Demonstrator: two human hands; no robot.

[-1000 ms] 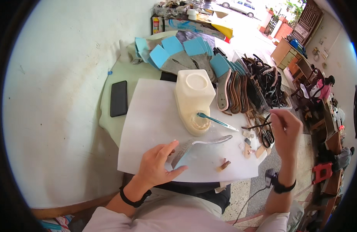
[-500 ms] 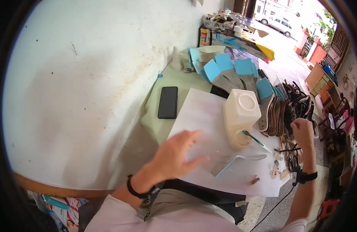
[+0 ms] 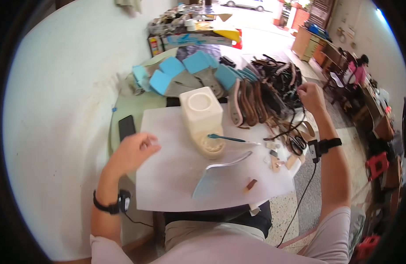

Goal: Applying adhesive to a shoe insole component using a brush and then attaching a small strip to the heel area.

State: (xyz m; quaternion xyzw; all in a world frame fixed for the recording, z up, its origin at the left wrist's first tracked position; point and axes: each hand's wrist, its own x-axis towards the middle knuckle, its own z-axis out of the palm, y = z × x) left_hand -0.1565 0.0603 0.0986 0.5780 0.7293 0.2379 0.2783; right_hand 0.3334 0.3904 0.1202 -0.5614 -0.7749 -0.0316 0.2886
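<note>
My left hand [image 3: 136, 154] hovers over the left edge of the white sheet [image 3: 161, 176], fingers loosely bent, thumb apart, holding nothing. It partly covers a dark phone [image 3: 127, 126]. At the right, my right hand [image 3: 311, 94] is closed beside a heap of dark straps [image 3: 280, 77]; what its fingers hold, if anything, I cannot make out. Between my hands stands a cream plastic container [image 3: 201, 119] with a cut-out mouth. A teal-handled brush [image 3: 229, 138] rests across that mouth. A curved, pale blue piece with a grey strip [image 3: 202, 178] lies nearer me.
Blue-and-grey shoe pieces [image 3: 185, 77] fan out behind the container. Brown curved soles [image 3: 249, 103] stand in a row beside them. Scissors [image 3: 297, 144] and scraps [image 3: 275, 163] lie at the right edge. A wall [image 3: 66, 132] rises at left; a red stool [image 3: 377, 165] stands at right.
The view has swung to the right. My left hand has drawn back from above the sheet to its left edge. My right hand stays by the strap heap.
</note>
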